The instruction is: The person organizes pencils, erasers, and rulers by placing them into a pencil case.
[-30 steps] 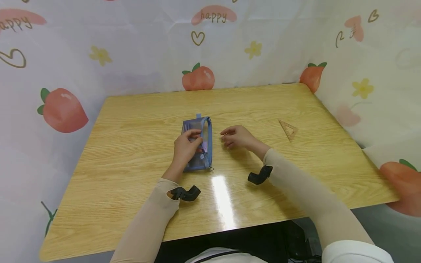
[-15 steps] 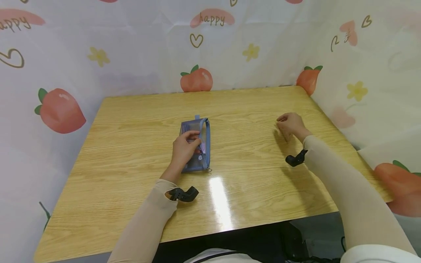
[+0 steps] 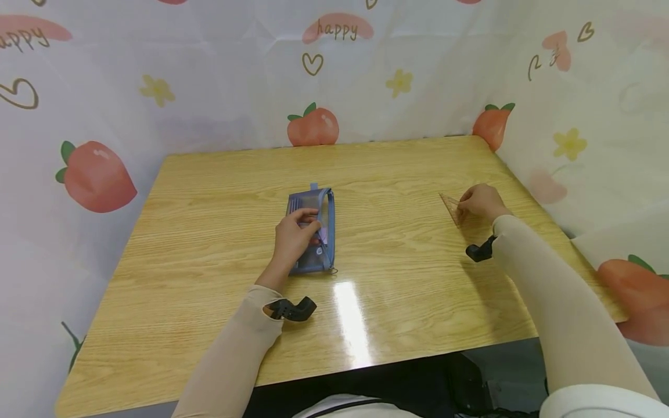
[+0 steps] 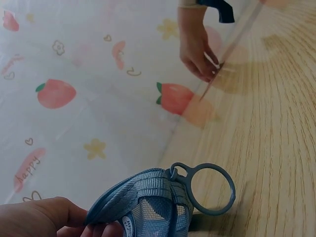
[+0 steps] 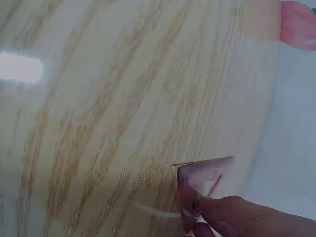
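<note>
A blue mesh pencil case [image 3: 306, 262] with its zipper open lies left of the table's middle. My left hand [image 3: 294, 235] pinches the edge of its opening between thumb and fingers; in the left wrist view a round ring [image 4: 212, 189] hangs from the zipper end. Far to the right, my right hand [image 3: 482, 201] pinches a triangular set square [image 3: 450, 210] by one side. In the right wrist view the set square [image 5: 190, 180] looks clear and pinkish, with a cut-out in its middle, and the thumb lies over its lower part.
The wooden table [image 3: 219, 325] runs to a patterned cloth wall [image 3: 235, 75] at the back and sides. A bright light reflection [image 3: 351, 325] shows on the tabletop near its front edge.
My right hand has moved right from beside the pencil case to the set square and taken hold of it. The left hand has kept its grip on the pencil case.
</note>
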`<state>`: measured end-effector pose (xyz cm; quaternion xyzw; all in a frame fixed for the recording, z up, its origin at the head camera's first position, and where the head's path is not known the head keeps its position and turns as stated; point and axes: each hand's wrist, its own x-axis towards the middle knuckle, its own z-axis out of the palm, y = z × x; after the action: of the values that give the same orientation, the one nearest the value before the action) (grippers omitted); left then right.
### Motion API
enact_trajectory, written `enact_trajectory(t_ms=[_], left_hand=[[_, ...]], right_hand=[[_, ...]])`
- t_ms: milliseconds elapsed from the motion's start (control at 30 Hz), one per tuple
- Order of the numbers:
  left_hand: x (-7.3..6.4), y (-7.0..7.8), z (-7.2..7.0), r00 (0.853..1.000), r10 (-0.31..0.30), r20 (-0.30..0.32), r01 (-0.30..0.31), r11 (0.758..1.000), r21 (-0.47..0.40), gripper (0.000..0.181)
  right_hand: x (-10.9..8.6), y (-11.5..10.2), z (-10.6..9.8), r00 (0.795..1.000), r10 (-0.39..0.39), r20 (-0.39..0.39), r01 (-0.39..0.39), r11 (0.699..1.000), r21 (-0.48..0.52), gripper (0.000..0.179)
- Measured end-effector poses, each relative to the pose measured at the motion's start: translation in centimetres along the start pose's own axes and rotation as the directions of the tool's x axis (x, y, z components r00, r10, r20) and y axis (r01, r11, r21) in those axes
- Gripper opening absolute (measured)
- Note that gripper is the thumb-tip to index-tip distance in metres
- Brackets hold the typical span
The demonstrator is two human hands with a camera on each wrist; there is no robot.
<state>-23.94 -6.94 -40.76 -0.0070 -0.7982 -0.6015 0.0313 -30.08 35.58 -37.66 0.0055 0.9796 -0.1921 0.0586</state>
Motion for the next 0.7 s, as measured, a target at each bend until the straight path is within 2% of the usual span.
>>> enact_trajectory(t_ms=[267,567,700], left_hand=[[0.05,-0.13,-0.06,1.000,0.010,0.001,-0.010,1.000,-0.004,0.028],[0.02,-0.09,-0.07,1.000,-0.009,0.001,0.009,1.000,0.010,0.027],[0.02,-0.05,-0.10,1.000,-0.010,-0.003,0.010,1.000,0.002,0.027]], right_hand=[[-0.04,-0.25,0.04,1.000,0.020,0.014,-0.020,0.999,0.025,0.025],[-0.15,0.26,0.67,0.998,0.051,0.023,-0.052,0.996,0.076,0.027],[-0.10,0.53,0.80,0.999,0.034,0.011,-0.034,0.997,0.065,0.027]])
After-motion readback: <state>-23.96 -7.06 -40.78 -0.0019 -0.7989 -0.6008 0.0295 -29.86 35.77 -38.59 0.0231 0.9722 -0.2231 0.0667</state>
